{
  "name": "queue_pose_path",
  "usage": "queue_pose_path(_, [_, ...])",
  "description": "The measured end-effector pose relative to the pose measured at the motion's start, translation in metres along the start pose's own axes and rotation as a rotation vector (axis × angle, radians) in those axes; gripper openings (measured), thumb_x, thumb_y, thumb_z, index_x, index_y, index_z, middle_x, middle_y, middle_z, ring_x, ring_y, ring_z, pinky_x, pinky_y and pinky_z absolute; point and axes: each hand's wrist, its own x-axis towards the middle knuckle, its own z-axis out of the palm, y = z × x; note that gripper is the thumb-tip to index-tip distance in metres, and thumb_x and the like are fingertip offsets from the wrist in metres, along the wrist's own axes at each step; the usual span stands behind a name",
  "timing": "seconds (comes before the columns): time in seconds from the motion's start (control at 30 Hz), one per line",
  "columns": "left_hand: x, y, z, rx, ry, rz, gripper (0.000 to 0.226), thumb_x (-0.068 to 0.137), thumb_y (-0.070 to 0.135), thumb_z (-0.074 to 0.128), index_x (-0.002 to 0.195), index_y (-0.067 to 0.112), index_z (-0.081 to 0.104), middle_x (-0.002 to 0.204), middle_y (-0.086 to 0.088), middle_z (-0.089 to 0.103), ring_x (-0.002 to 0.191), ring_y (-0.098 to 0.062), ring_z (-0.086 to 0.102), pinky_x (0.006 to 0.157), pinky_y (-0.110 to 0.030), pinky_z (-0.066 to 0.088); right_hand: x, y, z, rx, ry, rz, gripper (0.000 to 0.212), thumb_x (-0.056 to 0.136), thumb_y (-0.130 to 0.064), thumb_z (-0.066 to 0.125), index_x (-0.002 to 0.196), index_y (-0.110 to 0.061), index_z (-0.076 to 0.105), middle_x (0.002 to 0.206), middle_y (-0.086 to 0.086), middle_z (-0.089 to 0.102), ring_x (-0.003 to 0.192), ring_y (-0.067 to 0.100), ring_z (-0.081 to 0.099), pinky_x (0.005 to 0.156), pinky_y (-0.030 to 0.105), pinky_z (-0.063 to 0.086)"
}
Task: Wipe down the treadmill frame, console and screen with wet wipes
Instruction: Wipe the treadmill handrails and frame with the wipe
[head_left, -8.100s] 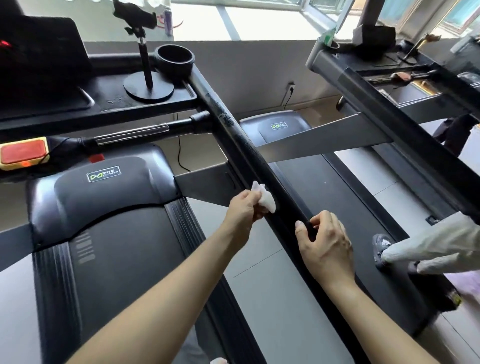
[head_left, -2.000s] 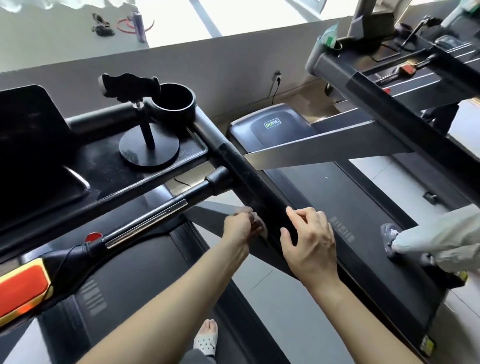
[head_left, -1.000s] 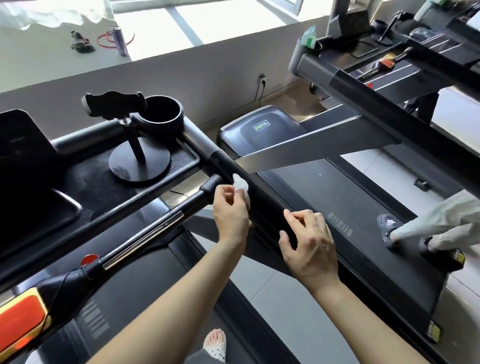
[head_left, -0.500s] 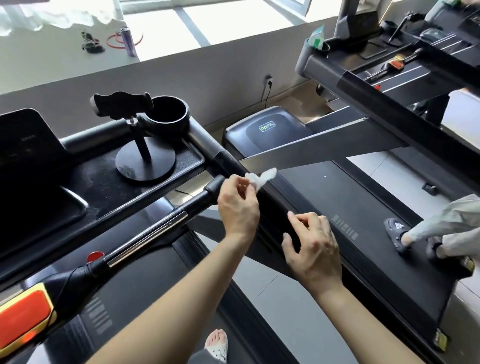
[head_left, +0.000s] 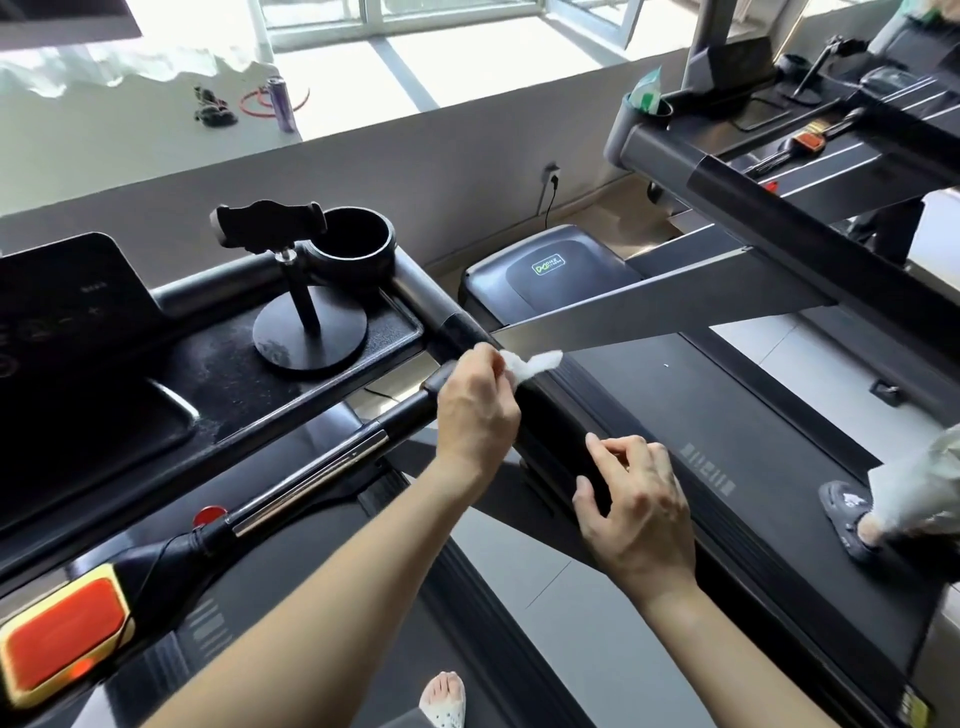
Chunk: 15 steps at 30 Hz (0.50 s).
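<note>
Now, from the head camera, I see the left hand (head_left: 475, 410) pinching a crumpled wet wipe (head_left: 535, 364). The wipe sticks out at 1 o'clock from the knuckles, over the treadmill's black side rail (head_left: 553, 441). At 4 o'clock from it, the right hand (head_left: 636, 509) rests on this rail, fingers loosely bent, holding nothing. A phone stand (head_left: 306, 312) sits on the console tray (head_left: 395, 332) at 10 o'clock.

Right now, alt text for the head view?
A person's left hand pinches a white wet wipe at a treadmill's black side handrail, while the right hand is loosely curled over the rail lower down. A phone stand sits on the console tray.
</note>
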Motion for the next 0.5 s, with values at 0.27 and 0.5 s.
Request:
queue_pose_path(0.27, [0.033, -0.022, -0.014, 0.223, -0.041, 0.275, 0.010, 0.095, 0.011, 0.050, 0.088, 0.009, 0.056, 0.084, -0.013, 0.060, 0.075, -0.036, 0.057, 0.073, -0.045, 0.046, 0.000, 0.001, 0.001, -0.008, 0.006, -0.005, 0.046, 0.085, -0.020, 0.073, 0.129, -0.011, 0.068, 0.108, 0.001, 0.058, 0.098, 0.024, 0.052, 0.077, 0.040, 0.053])
queue_pose_path(0.5, [0.078, -0.038, -0.019, 0.226, 0.046, 0.040, 0.009, 0.097, 0.007, 0.049, 0.095, 0.004, 0.057, 0.094, -0.019, 0.062, 0.088, -0.041, 0.060, 0.082, -0.045, 0.042, 0.001, 0.000, 0.000, -0.011, 0.001, -0.003, 0.045, 0.084, -0.020, 0.074, 0.128, -0.011, 0.068, 0.107, 0.001, 0.058, 0.098, 0.024, 0.052, 0.077, 0.040, 0.053])
